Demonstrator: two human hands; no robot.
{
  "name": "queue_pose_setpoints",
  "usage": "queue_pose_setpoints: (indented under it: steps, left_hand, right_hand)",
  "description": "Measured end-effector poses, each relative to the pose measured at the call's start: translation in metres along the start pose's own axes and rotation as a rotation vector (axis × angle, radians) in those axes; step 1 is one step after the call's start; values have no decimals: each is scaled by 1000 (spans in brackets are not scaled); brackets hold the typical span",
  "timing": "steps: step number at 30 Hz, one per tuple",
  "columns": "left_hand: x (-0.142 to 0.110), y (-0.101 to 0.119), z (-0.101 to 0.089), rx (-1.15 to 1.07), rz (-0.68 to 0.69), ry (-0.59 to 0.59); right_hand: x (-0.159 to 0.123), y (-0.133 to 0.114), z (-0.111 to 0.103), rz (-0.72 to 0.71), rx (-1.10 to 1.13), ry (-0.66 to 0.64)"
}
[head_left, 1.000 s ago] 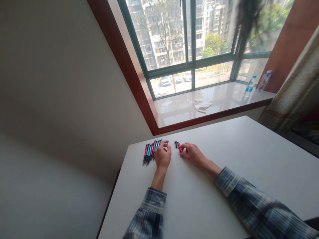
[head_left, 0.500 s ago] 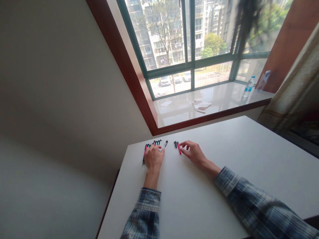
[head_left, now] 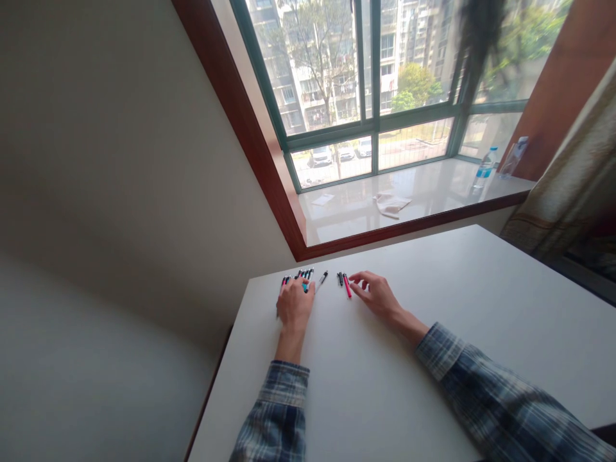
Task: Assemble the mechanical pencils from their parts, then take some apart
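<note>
Over the row of pens (head_left: 307,273) at the table's far left, my left hand (head_left: 294,305) is bent down with curled fingers. A teal and black pen (head_left: 305,287) shows between its thumb and index finger; the hand covers the lower parts of several pens. A clear pen with a black end (head_left: 322,280) lies slanted just right of the thumb. My right hand (head_left: 378,295) rests on the table, thumb and fingers apart, its fingertips close beside a red pen (head_left: 347,286). Next to that pen lie short black pens or caps (head_left: 340,279).
The white table (head_left: 394,385) reaches toward a window sill (head_left: 346,221) with a crumpled cloth (head_left: 392,205), a paper (head_left: 322,199) and plastic bottles (head_left: 485,168). A wall (head_left: 144,256) stands at the left, a curtain (head_left: 553,192) at the right.
My left hand has shifted slightly left, and the teal pen now shows between its fingers. The right fingertips sit slightly farther from the red pen. The view has moved a little.
</note>
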State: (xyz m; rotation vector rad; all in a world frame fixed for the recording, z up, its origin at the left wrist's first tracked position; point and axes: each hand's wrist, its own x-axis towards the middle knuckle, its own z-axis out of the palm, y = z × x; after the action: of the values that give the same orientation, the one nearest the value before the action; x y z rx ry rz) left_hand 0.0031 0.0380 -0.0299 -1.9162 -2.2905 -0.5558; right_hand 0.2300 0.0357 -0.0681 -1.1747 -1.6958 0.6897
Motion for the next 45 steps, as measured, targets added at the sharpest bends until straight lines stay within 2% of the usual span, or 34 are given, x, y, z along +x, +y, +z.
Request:
queue_pose_setpoints:
  steps: [3,7,12,20,32,39,45]
  left_hand:
    - [4,-13,-8,13,-59,17]
    - [12,-43,-21,27,-162,49]
    - [18,-71,-23,23,-265,-58]
    - [18,-75,-18,36,-294,-115]
    - [21,-80,-15,10,-329,-102]
    - [25,-90,-14,-22,-305,-191]
    - [28,-97,-10,-66,-368,-186]
  right_hand:
    - [0,2,-1,2,1,8]
    - [-1,2,1,13,16,6]
    - [-2,2,3,6,32,-17]
    - [-1,0,2,10,21,-15]
    - [0,0,0,-16,30,32]
    - [0,5,1,-26,28,29]
    - [-1,7,0,-25,20,24]
